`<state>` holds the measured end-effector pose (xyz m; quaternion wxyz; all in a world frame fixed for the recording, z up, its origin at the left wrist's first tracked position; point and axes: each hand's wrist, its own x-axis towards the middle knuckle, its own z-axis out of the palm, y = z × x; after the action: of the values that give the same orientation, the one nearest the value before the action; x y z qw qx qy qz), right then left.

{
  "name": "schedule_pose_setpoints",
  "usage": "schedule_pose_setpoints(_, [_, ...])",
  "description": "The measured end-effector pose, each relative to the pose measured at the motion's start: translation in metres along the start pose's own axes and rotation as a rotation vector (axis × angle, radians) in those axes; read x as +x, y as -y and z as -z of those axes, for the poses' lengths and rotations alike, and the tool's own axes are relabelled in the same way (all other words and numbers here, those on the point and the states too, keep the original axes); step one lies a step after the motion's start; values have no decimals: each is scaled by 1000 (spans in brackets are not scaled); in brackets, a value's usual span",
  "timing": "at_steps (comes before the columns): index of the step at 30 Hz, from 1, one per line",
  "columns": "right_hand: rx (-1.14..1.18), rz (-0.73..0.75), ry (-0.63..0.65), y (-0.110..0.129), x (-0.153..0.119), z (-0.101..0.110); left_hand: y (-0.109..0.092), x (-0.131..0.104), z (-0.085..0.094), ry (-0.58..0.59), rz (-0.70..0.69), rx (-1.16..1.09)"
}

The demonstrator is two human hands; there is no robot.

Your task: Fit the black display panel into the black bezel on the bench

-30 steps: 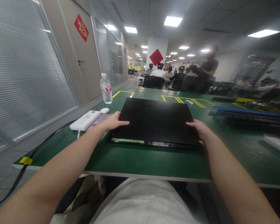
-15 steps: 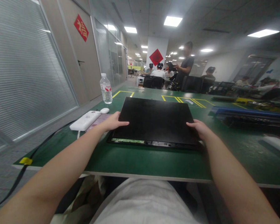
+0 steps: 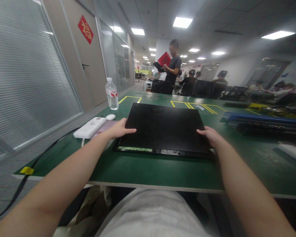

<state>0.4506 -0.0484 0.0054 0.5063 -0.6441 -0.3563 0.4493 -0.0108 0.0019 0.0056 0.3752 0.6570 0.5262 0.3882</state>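
Note:
A black flat display panel (image 3: 162,128) lies in front of me, its near edge baring a green circuit strip (image 3: 135,149) and dark metal framing. My left hand (image 3: 120,127) grips the panel's left side, thumb on top and the other fingers hidden beneath or behind the edge. On the opposite side, my right hand (image 3: 212,135) is closed on the right edge in the same way, its thumb resting on the black surface. Whether the panel's far edge touches the table I cannot tell.
The green table (image 3: 162,172) carries a water bottle (image 3: 111,93), a white power bank-like box (image 3: 90,127) and a white mouse-shaped object (image 3: 110,117) to the left. Long blue-edged panels (image 3: 261,120) lie at right. A cable (image 3: 46,148) crosses the left edge.
My hands and the panel have not visibly moved. In the background, a standing person has walked to the left, holding a dark object.

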Motion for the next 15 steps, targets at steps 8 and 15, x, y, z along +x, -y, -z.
schedule_pose_setpoints(8, [-14, 15, 0, -4, 7, 2, -2, 0, 3, 2, 1, 128])
schedule_pose_setpoints(15, [10, -2, 18, -3, 7, 3, -2, -1, 2, -1, 10, 120])
